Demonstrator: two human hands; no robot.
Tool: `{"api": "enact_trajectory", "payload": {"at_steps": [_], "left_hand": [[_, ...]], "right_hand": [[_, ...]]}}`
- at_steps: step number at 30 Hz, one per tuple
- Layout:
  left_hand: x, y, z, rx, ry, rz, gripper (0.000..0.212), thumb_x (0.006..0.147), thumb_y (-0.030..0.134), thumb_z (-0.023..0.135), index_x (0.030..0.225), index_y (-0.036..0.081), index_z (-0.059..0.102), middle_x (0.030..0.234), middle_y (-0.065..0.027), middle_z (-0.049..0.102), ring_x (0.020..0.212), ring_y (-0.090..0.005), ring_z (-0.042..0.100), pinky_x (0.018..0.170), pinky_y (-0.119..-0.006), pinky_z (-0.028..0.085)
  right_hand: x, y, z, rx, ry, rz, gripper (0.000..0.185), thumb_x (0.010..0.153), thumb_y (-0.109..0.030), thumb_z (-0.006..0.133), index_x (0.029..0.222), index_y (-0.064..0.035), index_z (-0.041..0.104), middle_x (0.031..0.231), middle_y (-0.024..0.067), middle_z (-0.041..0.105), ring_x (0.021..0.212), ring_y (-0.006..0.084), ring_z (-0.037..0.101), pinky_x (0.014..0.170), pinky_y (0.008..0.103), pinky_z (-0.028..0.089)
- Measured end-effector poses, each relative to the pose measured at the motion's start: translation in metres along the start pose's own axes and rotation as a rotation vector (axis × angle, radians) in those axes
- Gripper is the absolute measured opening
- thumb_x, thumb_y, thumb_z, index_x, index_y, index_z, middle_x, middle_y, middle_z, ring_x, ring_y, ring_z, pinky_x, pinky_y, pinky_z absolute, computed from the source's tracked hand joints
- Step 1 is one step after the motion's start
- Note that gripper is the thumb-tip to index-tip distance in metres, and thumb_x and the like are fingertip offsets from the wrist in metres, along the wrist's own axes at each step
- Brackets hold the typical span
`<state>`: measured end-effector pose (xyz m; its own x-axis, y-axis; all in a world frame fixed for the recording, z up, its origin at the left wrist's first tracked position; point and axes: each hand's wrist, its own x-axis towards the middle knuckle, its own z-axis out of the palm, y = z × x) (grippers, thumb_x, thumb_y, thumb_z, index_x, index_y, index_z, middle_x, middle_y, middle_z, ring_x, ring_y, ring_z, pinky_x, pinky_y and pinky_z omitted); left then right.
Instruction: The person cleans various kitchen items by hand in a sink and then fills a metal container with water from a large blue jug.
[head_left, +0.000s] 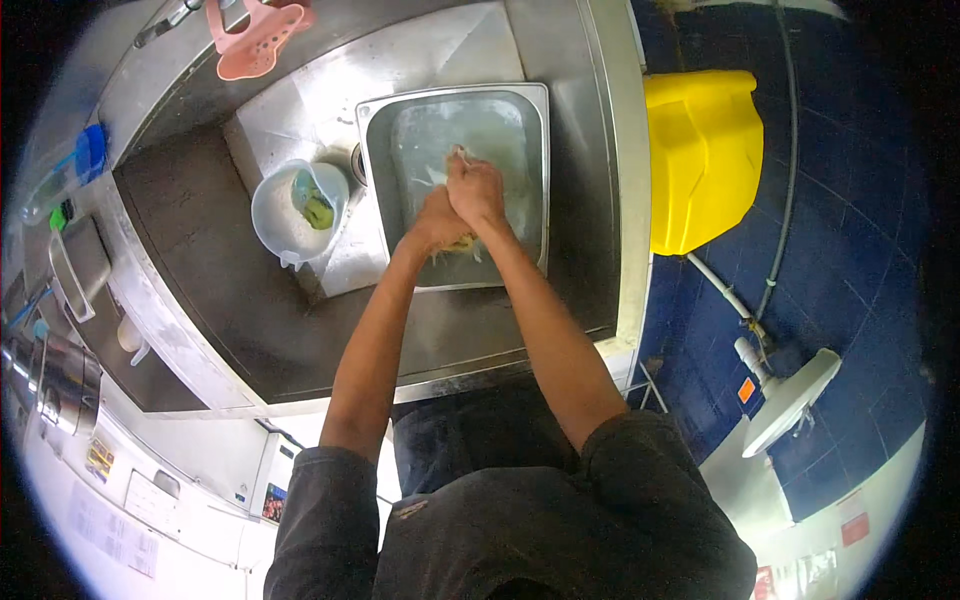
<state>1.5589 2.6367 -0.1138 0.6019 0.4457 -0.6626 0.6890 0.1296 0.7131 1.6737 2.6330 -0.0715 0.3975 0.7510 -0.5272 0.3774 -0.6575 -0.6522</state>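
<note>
A rectangular steel pan (453, 288) of cloudy water lies in the steel sink. Over its middle, my left hand (439, 217) and my right hand (476, 186) are pressed together, fingers closed around a wet, pale yellowish thing that looks like a cloth (460, 244). Part of it shows below my left hand, and a bit pokes out above my right fingers; the rest is hidden by the hands. Left of the pan, a translucent plastic jug (264, 214) holds whitish, sudsy contents and a green and light-blue item, perhaps a sponge.
The sink drain (358, 163) is partly covered by the pan. A pink perforated plastic holder (251, 56) hangs at the upper left. Steel containers (69, 382) stand beyond the sink's left edge. A yellow plastic container (701, 161) is at the right, by blue tiles and a white washbasin (791, 401).
</note>
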Motion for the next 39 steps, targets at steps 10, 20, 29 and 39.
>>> {"api": "enact_trajectory", "payload": {"at_steps": [10, 20, 29, 39], "left_hand": [[-0.010, 0.040, 0.008, 0.246, 0.166, -0.090, 0.040, 0.070, 0.027, 0.074, 0.098, 0.000, 0.066, 0.099, -0.0254, 0.067, 0.093, -0.0413, 0.066, 0.080, -0.047, 0.053], [-0.137, 0.103, -0.030, -0.129, 0.435, 0.343, 0.040, 0.082, 0.028, 0.073, 0.106, -0.003, 0.063, 0.097, -0.0219, 0.068, 0.093, -0.0336, 0.066, 0.082, -0.038, 0.050], [-0.286, 0.177, -0.066, 0.033, 0.847, 0.809, 0.012, 0.091, 0.009, 0.054, 0.094, -0.002, 0.060, 0.082, -0.0207, 0.064, 0.071, -0.0297, 0.064, 0.069, -0.037, 0.049], [-0.521, 0.223, -0.101, 0.567, 0.903, 0.932, 0.020, 0.085, 0.016, 0.065, 0.094, -0.001, 0.059, 0.084, -0.0206, 0.061, 0.077, -0.0416, 0.059, 0.068, -0.041, 0.048]], "right_hand": [[0.012, 0.012, 0.006, 0.091, 0.184, 0.095, 0.061, 0.101, -0.034, 0.034, 0.065, 0.0068, 0.061, 0.068, 0.0308, 0.058, 0.068, 0.0491, 0.059, 0.071, 0.0519, 0.048], [-0.104, -0.043, -0.087, 0.507, -0.097, -0.220, 0.035, 0.100, -0.029, 0.046, 0.101, 0.0022, 0.062, 0.092, 0.0197, 0.066, 0.082, 0.0348, 0.064, 0.073, 0.0395, 0.050], [-0.269, -0.158, -0.173, 0.106, 0.424, -0.986, 0.018, 0.092, -0.012, 0.058, 0.101, 0.0040, 0.061, 0.089, 0.0203, 0.062, 0.081, 0.0376, 0.063, 0.072, 0.0393, 0.050], [-0.463, -0.273, -0.205, 0.347, 0.896, -1.174, 0.022, 0.099, -0.018, 0.050, 0.099, 0.0013, 0.061, 0.076, 0.0199, 0.062, 0.067, 0.0362, 0.061, 0.061, 0.0394, 0.046]]}}
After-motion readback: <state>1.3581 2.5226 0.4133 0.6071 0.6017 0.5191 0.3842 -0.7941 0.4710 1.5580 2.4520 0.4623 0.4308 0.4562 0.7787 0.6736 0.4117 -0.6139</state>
